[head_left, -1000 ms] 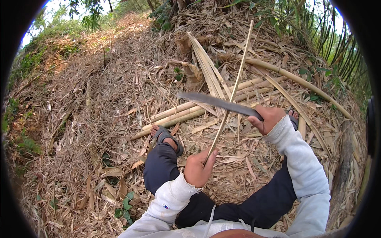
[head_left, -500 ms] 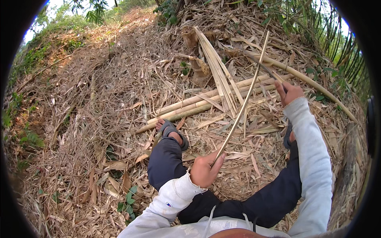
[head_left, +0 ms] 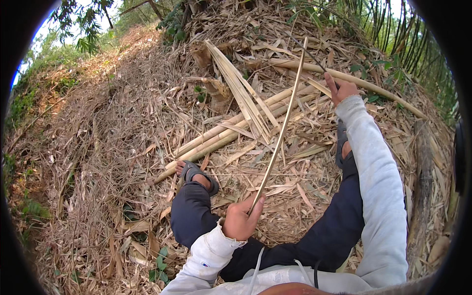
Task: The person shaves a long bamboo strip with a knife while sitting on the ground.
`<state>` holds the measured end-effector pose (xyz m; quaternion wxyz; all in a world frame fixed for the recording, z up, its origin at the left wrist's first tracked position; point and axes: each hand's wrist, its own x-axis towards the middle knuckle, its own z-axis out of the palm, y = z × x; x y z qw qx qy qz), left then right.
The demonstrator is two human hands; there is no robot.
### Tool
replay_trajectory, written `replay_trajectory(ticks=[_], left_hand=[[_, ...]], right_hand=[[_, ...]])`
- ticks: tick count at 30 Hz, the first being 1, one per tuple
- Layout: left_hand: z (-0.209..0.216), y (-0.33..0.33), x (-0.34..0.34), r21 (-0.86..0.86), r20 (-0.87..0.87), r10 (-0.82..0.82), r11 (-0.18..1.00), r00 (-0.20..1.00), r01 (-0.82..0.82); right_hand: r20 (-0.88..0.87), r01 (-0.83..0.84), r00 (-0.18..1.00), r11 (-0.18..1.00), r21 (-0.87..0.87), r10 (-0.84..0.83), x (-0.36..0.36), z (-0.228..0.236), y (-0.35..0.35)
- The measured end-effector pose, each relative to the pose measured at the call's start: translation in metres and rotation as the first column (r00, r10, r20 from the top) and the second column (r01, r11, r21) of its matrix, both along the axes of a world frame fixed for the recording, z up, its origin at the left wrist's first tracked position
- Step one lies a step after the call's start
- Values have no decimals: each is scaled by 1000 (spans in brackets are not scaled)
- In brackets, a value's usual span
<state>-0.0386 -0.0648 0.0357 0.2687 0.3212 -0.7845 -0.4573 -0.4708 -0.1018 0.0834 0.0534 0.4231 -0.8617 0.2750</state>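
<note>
My left hand (head_left: 242, 219) is closed around the near end of a long, thin bamboo strip (head_left: 280, 140). The strip slants up and away to the right, bowing slightly. My right hand (head_left: 340, 90), farther off to the right, grips the dark handle of a long knife. Its narrow blade (head_left: 309, 52) points up and to the left, close to the strip's far end; whether the two touch I cannot tell. Beyond the strip, several split bamboo strips (head_left: 239, 88) lean in a bundle across bamboo poles (head_left: 211, 142) lying on the ground.
Two cut stumps (head_left: 219, 96) stand behind the poles. A longer curved bamboo pole (head_left: 364, 82) lies at the far right, and a weathered log (head_left: 421, 191) at the right edge. Dry leaves cover the ground around my sandalled feet (head_left: 198, 177). Thin bamboo stems (head_left: 398, 34) rise at the upper right.
The right hand and knife have moved forward along the strip, toward its far end. The strip stands a little steeper in the left hand. The whole view has shifted somewhat.
</note>
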Motion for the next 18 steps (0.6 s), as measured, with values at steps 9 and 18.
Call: replay_trajectory(ticks=[9,18], left_hand=[[-3,10,10,78,62,-53,996,997,48],[-1,-5,2,132,47,0,991,999,-6]], right_hand=[[90,243,961,954,176,-262,-45,-19,-11],[821,313,561,946,-89,-108,8,-24,-41]])
